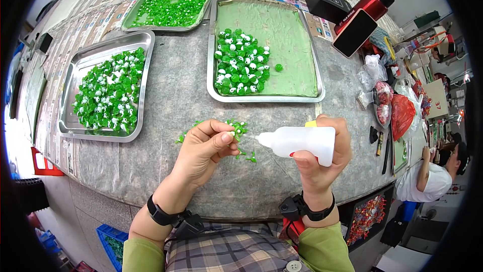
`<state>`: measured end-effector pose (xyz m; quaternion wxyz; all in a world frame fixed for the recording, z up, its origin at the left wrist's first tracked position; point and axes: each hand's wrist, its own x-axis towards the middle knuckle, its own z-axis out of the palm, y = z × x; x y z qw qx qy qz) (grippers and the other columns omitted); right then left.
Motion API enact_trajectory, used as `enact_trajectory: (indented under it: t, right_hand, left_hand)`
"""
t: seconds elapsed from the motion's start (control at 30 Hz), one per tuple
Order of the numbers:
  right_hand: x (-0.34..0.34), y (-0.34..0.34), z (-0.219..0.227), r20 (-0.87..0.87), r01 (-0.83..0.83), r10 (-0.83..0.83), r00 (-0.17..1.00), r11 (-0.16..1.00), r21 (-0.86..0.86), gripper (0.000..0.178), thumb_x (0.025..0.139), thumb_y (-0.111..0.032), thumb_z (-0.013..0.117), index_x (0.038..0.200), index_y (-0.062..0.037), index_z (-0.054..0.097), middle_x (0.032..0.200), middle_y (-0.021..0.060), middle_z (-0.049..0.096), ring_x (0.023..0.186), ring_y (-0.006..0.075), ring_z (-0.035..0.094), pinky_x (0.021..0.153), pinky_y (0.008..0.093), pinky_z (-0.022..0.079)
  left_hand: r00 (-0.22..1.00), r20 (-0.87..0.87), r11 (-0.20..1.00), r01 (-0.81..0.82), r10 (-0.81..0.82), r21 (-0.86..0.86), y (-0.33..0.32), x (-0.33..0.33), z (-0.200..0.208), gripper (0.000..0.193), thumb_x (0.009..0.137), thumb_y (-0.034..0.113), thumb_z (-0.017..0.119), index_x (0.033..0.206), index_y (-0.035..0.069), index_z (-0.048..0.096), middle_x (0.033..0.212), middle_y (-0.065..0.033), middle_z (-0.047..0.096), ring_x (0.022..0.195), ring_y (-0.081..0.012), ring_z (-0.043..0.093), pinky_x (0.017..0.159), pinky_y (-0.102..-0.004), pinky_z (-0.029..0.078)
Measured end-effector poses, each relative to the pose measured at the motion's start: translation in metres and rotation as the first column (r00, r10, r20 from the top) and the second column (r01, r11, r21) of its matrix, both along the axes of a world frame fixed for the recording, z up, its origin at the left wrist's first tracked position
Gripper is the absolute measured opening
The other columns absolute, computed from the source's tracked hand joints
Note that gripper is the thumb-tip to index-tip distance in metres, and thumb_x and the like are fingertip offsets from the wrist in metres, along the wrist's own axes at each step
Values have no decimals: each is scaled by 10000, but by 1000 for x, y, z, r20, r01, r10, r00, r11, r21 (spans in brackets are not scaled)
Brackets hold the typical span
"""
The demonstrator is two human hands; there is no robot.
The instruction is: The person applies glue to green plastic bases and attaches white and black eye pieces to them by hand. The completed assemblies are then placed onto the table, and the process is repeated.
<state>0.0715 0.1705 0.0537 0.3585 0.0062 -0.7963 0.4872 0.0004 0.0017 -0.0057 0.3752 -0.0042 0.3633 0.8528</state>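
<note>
Apparently, dispensing is the step in hand: at mid-frame the left hand (207, 143) pinches a small piece (233, 133), largely hidden, while the right hand (326, 154), curled around a white squeeze bottle (303, 142), aims its nozzle (263, 140) just beside it. Next seems to call for light, steady pressure, above loose green pieces (253, 158) on the counter (173, 83).

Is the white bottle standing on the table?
No, the right grip holds the white bottle sideways, its nozzle pointing toward the left grip.
</note>
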Motion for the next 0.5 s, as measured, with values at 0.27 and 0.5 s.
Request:
enact_trajectory:
  t: [0.27, 0.5]
  right_hand:
    - [0, -2, -2, -1, 7, -7, 1000, 997, -78, 421, 577, -286, 739, 788, -16, 496, 695, 66, 507, 563, 135, 494, 485, 228, 386]
    - [-2, 2, -3, -33, 5, -7, 999, 999, -52, 415, 592, -284, 730, 799, -10, 497, 699, 52, 495, 571, 121, 491, 486, 216, 383]
  left_hand:
    - [1000, 5, 1000, 4, -4, -6, 0, 0, 1, 91, 759, 94, 564, 821, 33, 539, 709, -38, 559, 645, -110, 553, 598, -238, 492]
    - [1000, 8, 1000, 15, -15, 2, 0, 0, 0, 93, 759, 114, 567, 808, 39, 540, 708, -50, 572, 628, -115, 554, 589, -240, 489]
